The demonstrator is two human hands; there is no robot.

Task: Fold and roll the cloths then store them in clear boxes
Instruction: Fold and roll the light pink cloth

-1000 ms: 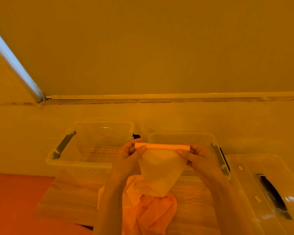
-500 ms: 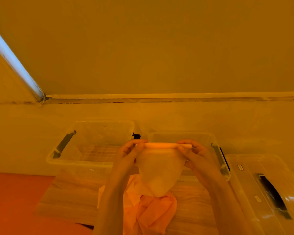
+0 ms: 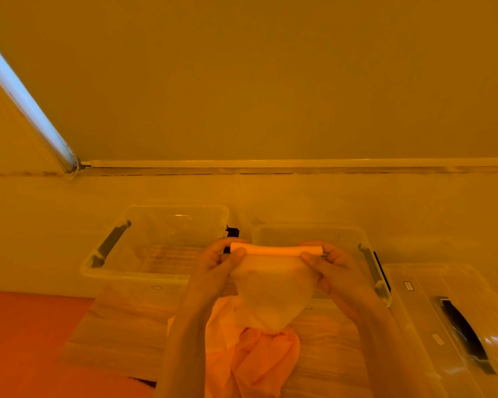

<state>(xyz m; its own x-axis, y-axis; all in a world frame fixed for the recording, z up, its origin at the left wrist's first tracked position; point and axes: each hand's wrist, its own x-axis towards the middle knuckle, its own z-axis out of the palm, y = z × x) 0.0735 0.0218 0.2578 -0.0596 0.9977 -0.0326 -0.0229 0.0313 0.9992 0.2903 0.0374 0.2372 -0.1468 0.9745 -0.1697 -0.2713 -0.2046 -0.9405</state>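
Note:
I hold a pale cloth (image 3: pixel 272 291) up in the air, its top edge wound into a tight roll. My left hand (image 3: pixel 217 262) pinches the roll's left end and my right hand (image 3: pixel 328 262) pinches its right end. The loose part hangs down in a point. Under it a crumpled orange cloth (image 3: pixel 259 360) lies on the wooden table (image 3: pixel 121 334). Two open clear boxes stand behind: one at the left (image 3: pixel 156 245) and one in the middle (image 3: pixel 342 237), partly hidden by my hands.
A clear box with a lid and black handle (image 3: pixel 457 326) stands at the right. The wall runs close behind the boxes. A red-orange surface (image 3: pixel 23 340) lies left of the table.
The roll has grown tighter and risen slightly, and the hanging part of the cloth has become shorter. Both hands stay at the roll's ends.

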